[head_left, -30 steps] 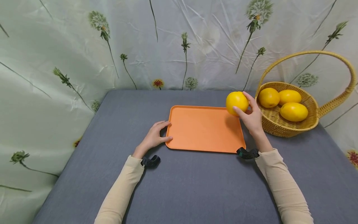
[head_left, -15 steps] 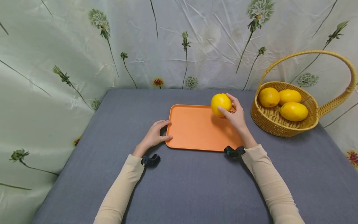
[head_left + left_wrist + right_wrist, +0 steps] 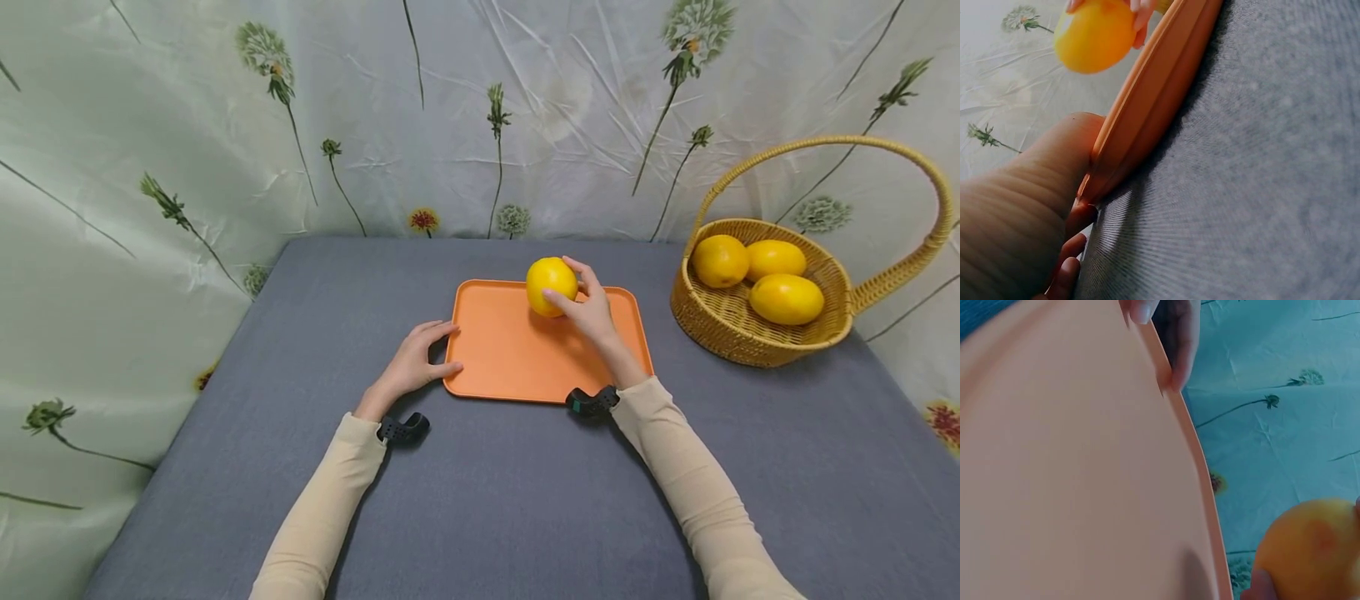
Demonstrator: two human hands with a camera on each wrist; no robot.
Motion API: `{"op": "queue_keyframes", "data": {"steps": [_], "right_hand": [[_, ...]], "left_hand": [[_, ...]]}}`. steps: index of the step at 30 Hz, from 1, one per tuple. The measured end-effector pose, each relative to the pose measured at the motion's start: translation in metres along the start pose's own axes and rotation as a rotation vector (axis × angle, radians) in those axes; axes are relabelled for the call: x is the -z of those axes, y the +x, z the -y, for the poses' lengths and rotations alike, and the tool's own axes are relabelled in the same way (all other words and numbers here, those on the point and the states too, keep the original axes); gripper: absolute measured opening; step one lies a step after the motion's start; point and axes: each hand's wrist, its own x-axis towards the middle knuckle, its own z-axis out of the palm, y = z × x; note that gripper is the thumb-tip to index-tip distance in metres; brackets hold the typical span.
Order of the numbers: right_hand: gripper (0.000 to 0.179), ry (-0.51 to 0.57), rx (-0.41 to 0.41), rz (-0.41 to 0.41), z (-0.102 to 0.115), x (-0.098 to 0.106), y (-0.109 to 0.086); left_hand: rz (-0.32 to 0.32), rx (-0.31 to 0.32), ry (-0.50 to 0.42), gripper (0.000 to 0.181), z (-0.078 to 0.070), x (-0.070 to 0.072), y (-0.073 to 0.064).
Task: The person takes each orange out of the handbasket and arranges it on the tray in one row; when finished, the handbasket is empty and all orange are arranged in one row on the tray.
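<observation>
Right hand (image 3: 592,315): pinching one yellow fruit (image 3: 551,286) between the thumb on its near side and the fingers on its far side. The fruit is held in the air above the far half of the orange tray (image 3: 502,354), right of the middle; its shadow falls on the tray surface, and the left wrist view shows a gap between fruit and rim. Left hand (image 3: 411,358): at the tray's left end, thumb and forefinger spread apart, both tips touching the rim; the remaining fingers are partly hidden in the head view. Tray lies flat on the grey table (image 3: 487,492), its long side running left to right. To the right of the tray, and apart from it, stands a woven basket (image 3: 693,321) with a tall arched handle (image 3: 825,140). Inside the basket are three more yellow fruits (image 3: 787,300), grouped together. Each wrist carries a black band (image 3: 405,430), below which a cream sleeve (image 3: 322,508) covers the arm. Behind the table hangs a pale, creased cloth (image 3: 420,158) printed with dandelions and other flowers.
</observation>
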Motion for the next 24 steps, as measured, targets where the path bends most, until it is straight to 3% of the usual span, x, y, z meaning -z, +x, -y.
{"op": "queue_keyframes", "data": {"steps": [5,17,24], "right_hand": [[0.067,0.072,-0.036,0.036,0.000,-0.011,0.004],[0.069,0.109,-0.142,0.109,0.014,-0.042,0.013],[0.066,0.059,-0.085,0.074,0.001,-0.056,0.023]], "left_hand": [[0.002,0.000,0.000,0.065,-0.001,0.000,-0.001],[0.016,0.027,0.002,0.065,-0.001,0.002,0.000],[0.010,0.025,0.003,0.065,-0.001,0.001,0.000]]}}
